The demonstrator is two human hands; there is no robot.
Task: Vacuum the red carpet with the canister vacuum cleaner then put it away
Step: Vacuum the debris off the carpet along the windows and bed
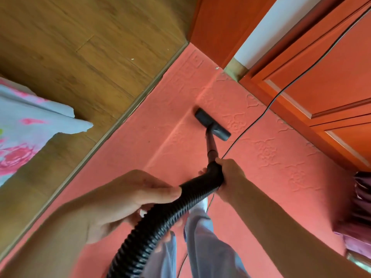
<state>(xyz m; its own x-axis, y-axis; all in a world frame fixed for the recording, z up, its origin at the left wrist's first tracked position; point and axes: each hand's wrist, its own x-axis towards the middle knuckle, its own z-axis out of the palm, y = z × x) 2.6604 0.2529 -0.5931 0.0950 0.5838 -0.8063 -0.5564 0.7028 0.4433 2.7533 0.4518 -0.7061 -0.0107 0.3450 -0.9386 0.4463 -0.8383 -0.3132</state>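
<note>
Head view, nozzle [212,124] on carpet [140,141], between edges [134,111]

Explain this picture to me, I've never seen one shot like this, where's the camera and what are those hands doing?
No robot here: the camera sits on a person's head and looks down at their own two hands. The left hand grips the black ribbed hose of a vacuum cleaner. The right hand grips the hose's curved end, where the tube begins. The tube's flat nozzle rests on the red carpet. A thin black cord lies across the carpet beside it. Wooden floor lies to the left, orange-red cupboard doors to the right.
</note>
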